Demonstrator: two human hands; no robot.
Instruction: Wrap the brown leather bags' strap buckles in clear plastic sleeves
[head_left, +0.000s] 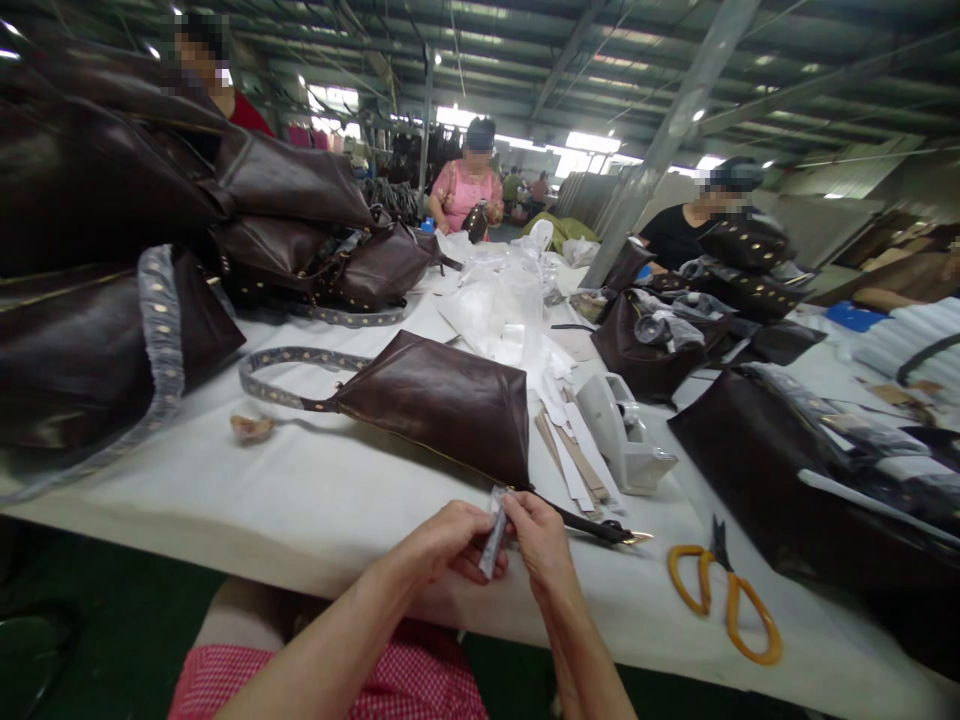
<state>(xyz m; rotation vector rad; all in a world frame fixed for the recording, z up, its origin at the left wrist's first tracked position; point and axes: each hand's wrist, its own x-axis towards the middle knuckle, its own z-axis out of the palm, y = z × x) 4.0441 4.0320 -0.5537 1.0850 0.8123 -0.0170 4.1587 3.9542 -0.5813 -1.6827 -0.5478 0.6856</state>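
Between my two hands is a small strip of clear plastic wrap (493, 532), at the near corner of a dark brown leather bag (442, 400). My left hand (459, 540) pinches the strip from the left. Fingers of my right hand (536, 530) close on its upper end, beside the bag's zipper end. The bag lies on the table, its studded strap (300, 358) looped out to the left in plastic. From the same corner a dark strap with a gold clasp (600, 528) runs right, passing behind my right hand.
Yellow-handled scissors (724, 590) lie at the right, near the table edge. A white tape dispenser (624, 435) stands beside paper strips (570, 450). Brown bags are piled left (112, 180) and right (795, 470). Plastic sheets (499, 300) cover the middle; co-workers sit beyond.
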